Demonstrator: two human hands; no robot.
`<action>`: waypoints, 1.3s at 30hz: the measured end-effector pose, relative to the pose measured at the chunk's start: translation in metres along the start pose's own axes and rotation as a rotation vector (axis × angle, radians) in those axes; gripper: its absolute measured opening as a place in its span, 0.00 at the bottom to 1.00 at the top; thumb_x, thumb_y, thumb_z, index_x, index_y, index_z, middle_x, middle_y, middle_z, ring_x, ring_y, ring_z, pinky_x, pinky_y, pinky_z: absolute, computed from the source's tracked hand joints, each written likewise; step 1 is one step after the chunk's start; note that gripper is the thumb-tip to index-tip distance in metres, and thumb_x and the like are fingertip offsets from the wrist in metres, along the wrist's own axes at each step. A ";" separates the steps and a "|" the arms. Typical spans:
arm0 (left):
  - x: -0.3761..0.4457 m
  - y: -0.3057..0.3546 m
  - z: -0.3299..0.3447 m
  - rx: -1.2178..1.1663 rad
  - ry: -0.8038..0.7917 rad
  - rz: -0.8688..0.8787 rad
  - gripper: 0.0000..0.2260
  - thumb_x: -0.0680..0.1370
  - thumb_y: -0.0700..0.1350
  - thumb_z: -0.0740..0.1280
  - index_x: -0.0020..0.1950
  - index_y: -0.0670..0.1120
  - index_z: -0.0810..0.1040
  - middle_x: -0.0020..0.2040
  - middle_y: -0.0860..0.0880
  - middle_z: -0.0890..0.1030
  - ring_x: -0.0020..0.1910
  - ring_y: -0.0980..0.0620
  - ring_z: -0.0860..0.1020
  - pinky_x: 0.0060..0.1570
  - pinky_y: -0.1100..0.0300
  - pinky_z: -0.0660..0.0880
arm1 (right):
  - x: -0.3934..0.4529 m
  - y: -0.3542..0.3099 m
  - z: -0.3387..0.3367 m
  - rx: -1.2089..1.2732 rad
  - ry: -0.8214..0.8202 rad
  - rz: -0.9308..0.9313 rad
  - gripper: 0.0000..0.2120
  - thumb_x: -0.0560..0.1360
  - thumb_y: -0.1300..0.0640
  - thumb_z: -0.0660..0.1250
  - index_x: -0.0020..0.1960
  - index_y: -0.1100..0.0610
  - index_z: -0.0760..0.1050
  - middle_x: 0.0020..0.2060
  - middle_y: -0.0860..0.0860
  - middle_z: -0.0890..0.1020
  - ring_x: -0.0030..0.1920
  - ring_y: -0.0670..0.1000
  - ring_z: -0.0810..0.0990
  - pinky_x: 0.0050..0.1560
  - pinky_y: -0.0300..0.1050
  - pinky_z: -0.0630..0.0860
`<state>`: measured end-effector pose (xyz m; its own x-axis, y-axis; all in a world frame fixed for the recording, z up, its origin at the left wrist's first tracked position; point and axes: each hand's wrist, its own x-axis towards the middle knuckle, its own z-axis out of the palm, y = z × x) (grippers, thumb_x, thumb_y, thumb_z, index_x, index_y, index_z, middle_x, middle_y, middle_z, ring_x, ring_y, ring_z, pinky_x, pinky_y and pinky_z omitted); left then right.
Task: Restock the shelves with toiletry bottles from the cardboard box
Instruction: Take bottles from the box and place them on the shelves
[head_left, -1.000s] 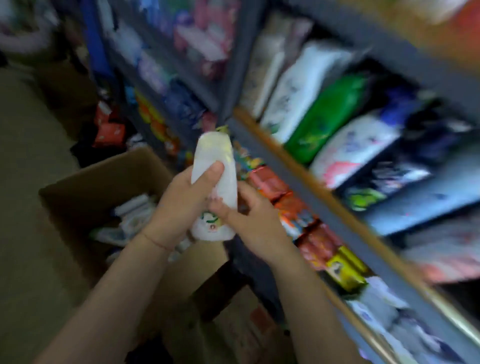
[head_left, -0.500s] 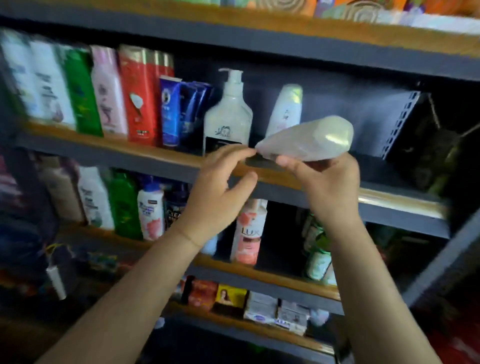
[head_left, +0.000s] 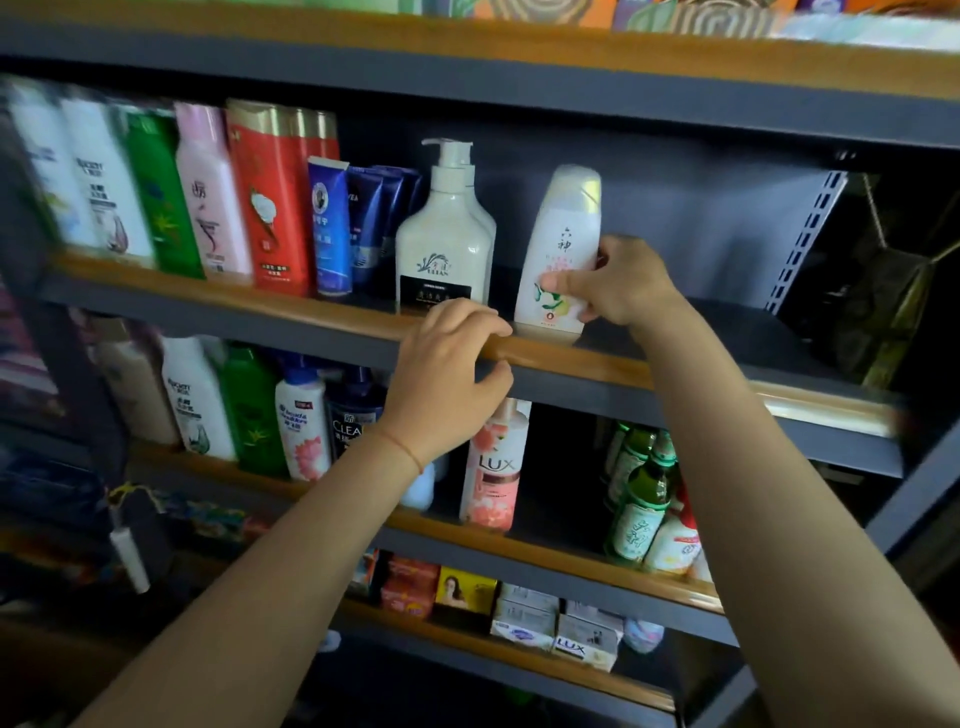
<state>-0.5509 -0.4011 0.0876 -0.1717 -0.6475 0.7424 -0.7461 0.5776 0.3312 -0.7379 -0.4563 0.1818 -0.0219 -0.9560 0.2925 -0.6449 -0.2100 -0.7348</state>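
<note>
A white toiletry bottle (head_left: 558, 244) with a pale yellow-green cap stands upright on the upper shelf (head_left: 566, 358), right of a white pump bottle (head_left: 444, 244). My right hand (head_left: 618, 283) grips its lower right side, thumb across the flowered label. My left hand (head_left: 447, 374) hovers at the shelf's wooden front lip just below and left of the bottle, fingers loosely curled and holding nothing. The cardboard box is out of view.
Left of the pump bottle the upper shelf holds blue tubes (head_left: 358, 228) and red, pink, green and white bottles. Right of my hand the shelf floor (head_left: 737, 332) is bare. The lower shelf has a pink Lux bottle (head_left: 496, 467) and green glass bottles (head_left: 641, 499); soap boxes (head_left: 556, 629) sit below.
I turned from the cardboard box to the shelves. The bottle went from lying sideways in both hands to standing upright on the upper shelf. My left hand let go and dropped to the shelf edge.
</note>
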 end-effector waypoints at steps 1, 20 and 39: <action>-0.001 0.000 0.001 0.003 -0.003 0.001 0.12 0.73 0.45 0.67 0.56 0.45 0.80 0.57 0.50 0.77 0.61 0.51 0.72 0.59 0.51 0.70 | 0.003 -0.001 0.001 -0.007 -0.002 0.014 0.20 0.68 0.50 0.78 0.56 0.57 0.78 0.50 0.52 0.84 0.43 0.53 0.85 0.46 0.51 0.84; -0.028 -0.004 0.000 -0.091 0.064 0.074 0.08 0.74 0.42 0.67 0.51 0.46 0.83 0.68 0.47 0.74 0.71 0.46 0.69 0.68 0.43 0.67 | -0.058 -0.009 0.030 -0.088 0.534 -0.309 0.24 0.72 0.51 0.74 0.62 0.60 0.70 0.58 0.56 0.72 0.51 0.53 0.76 0.46 0.36 0.69; -0.483 -0.275 -0.161 0.072 -0.077 -1.529 0.08 0.81 0.42 0.64 0.55 0.46 0.83 0.50 0.45 0.82 0.51 0.44 0.79 0.48 0.56 0.73 | -0.235 -0.001 0.569 0.069 -1.114 0.078 0.11 0.79 0.55 0.67 0.39 0.58 0.74 0.31 0.52 0.77 0.30 0.48 0.75 0.36 0.43 0.72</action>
<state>-0.1594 -0.1675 -0.2682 0.7353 -0.6056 -0.3043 -0.2624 -0.6683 0.6960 -0.2974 -0.3482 -0.2343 0.6586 -0.6090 -0.4420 -0.6270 -0.1193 -0.7698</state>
